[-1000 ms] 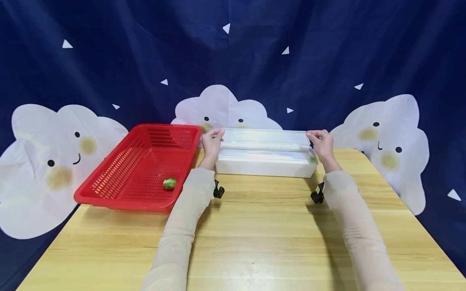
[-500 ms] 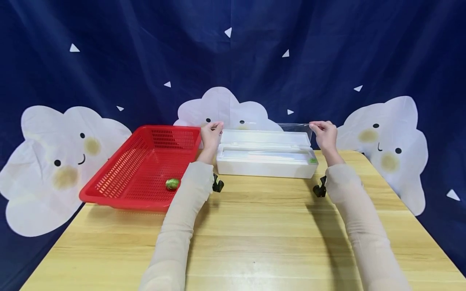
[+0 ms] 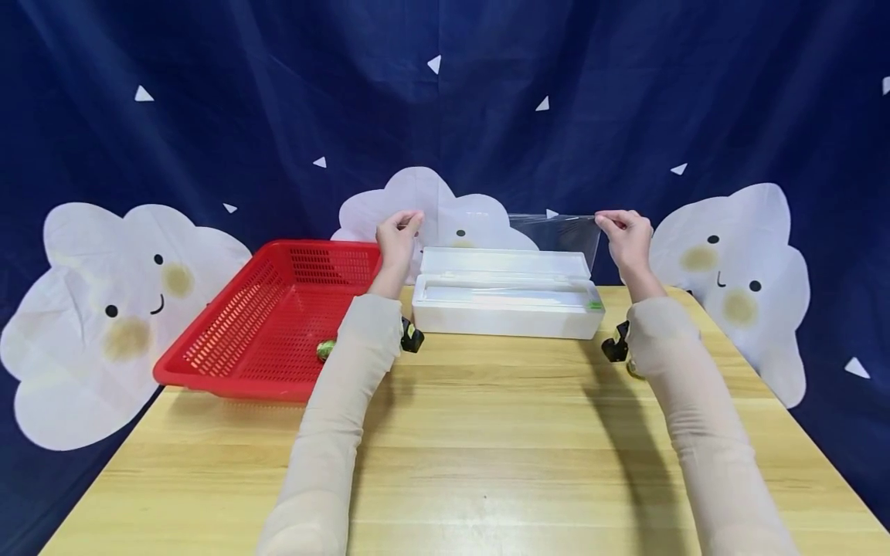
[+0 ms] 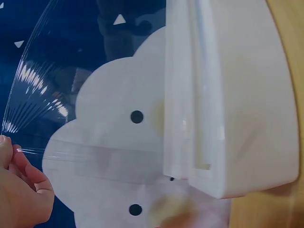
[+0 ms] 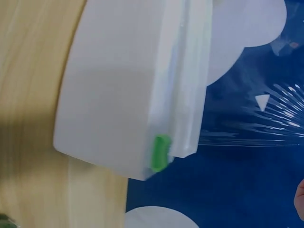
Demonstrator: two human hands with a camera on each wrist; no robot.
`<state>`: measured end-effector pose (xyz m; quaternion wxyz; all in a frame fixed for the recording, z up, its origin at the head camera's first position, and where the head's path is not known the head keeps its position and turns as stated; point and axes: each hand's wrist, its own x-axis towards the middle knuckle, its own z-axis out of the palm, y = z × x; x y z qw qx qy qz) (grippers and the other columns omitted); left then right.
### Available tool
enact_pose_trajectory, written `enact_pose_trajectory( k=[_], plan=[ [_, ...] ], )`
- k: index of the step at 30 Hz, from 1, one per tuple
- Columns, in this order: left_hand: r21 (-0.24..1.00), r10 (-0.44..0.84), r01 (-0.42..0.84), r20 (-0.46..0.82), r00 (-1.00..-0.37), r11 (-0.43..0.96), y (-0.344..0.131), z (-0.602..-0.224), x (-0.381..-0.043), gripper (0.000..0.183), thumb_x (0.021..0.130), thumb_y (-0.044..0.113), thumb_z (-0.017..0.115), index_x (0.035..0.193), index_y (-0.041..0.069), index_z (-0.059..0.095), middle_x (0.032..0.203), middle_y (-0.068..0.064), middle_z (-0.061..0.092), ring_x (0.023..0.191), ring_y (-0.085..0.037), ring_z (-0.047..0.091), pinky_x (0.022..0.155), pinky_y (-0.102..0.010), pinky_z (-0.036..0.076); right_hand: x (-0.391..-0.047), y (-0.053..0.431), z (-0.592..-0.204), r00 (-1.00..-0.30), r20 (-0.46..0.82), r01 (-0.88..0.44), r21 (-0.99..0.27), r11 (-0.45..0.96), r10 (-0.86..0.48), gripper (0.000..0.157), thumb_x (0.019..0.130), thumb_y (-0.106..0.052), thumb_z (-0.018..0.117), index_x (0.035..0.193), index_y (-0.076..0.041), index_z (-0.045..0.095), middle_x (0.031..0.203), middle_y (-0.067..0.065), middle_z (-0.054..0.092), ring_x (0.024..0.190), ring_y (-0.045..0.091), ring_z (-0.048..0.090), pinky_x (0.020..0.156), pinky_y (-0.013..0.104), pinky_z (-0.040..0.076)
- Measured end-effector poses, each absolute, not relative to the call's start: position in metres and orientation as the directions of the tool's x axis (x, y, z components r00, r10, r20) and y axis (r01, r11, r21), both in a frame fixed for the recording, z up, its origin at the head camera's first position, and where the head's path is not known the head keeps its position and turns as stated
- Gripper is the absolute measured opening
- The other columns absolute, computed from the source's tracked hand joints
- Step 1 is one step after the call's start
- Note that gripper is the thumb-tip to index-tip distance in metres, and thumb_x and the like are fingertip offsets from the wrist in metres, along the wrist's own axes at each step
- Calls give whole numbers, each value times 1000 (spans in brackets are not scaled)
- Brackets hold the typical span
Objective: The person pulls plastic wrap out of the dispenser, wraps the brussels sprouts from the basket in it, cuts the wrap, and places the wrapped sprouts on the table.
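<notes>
A clear sheet of cling film (image 3: 559,232) stretches upright between both raised hands. My left hand (image 3: 398,241) pinches its left top corner, and creases fan out from the fingertips in the left wrist view. At the other corner my right hand (image 3: 629,239) pinches the film between thumb and fingers; only a sliver of that hand shows in the right wrist view. Below and between the hands, the white cling film dispenser box (image 3: 507,320) stands on the table with its lid (image 3: 504,264) raised. A green slider (image 5: 161,153) sits at its right end.
A red perforated basket (image 3: 208,378) stands left of the box, holding a small green vegetable (image 3: 324,350) partly hidden by the left sleeve. Something small and green (image 3: 634,370) lies partly hidden beside the right sleeve. A blue curtain (image 3: 445,116) hangs behind the table (image 3: 480,448).
Both hands have risen from the box, pulling more film upward. The right hand has shifted slightly right, the left slightly left. The box stays in place.
</notes>
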<state>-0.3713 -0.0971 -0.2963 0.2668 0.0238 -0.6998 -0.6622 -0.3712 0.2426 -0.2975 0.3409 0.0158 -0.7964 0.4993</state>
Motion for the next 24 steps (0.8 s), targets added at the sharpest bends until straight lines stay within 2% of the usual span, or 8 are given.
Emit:
enact_pose_trajectory(
  k=[3,9,16,24],
  plan=[
    [931,-375,346,363,-853,114,-97,-287,-365,21,84,10,65,99,-4,68,75,1,63,60,0,48,63,-14,44,-371,242,-291,-757,570,-387,-784,485,319,21,81,-11,68,93,5,69,58,-22,45,62,-2,37,59,16,28],
    [913,-389,397,401,-829,96,-98,-273,-363,21,83,9,65,98,-6,68,78,-4,63,61,-1,47,64,-15,44,-370,239,-276,-764,550,-405,-816,413,338,16,81,-10,68,91,1,71,58,-21,49,62,0,39,58,16,29],
    [901,-391,418,430,-814,119,-99,-256,-363,20,83,10,65,97,-5,68,79,-5,64,59,-1,48,62,-15,43,-372,238,-261,-754,549,-436,-829,351,360,7,80,-8,69,83,-9,74,58,-20,52,60,0,40,56,15,29],
    [873,-386,481,473,-792,82,-98,-241,-362,19,82,7,66,95,-7,68,74,-1,64,57,-1,48,59,-15,42,-371,238,-244,-738,556,-472,-831,295,383,11,79,-5,69,78,-14,75,56,-16,52,59,1,39,56,16,28]
  ],
)
